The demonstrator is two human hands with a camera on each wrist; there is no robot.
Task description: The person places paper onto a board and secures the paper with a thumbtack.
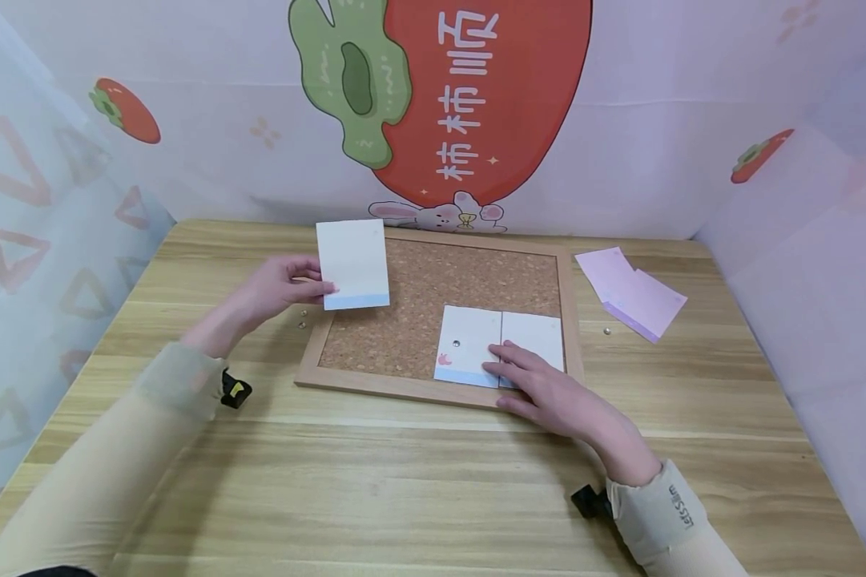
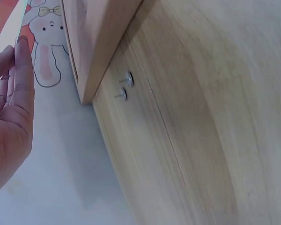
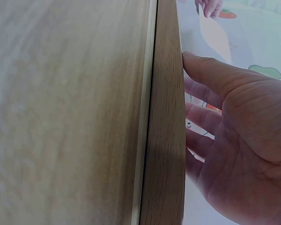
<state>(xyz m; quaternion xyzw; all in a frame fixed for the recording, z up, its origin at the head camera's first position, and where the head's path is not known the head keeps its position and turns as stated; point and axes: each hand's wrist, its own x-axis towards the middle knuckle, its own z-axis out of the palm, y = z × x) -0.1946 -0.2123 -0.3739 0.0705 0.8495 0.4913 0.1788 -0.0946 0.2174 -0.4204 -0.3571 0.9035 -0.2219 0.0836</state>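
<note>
My left hand point(image 1: 277, 290) pinches a white note sheet point(image 1: 355, 260) with a blue bottom strip at its lower left edge, thumb in front. The sheet is raised over the upper left part of a wood-framed corkboard point(image 1: 396, 328). Two similar notes lie side by side at the board's lower right. The left one point(image 1: 469, 322) has a silver thumbtack point(image 1: 457, 344) on it and a small red print. My right hand point(image 1: 551, 393) rests with extended fingers over the right one point(image 1: 537, 332), partly hiding it; its thumb is at the wooden frame point(image 3: 168, 117).
Two silver thumbtacks, one above point(image 2: 129, 78) and one below point(image 2: 123, 94), stand points-up on the table left of the board. Two overlapping pink notes point(image 1: 606, 272) and another thumbtack point(image 1: 607, 331) lie to the right. A printed cloth backdrop point(image 1: 634, 160) rises behind.
</note>
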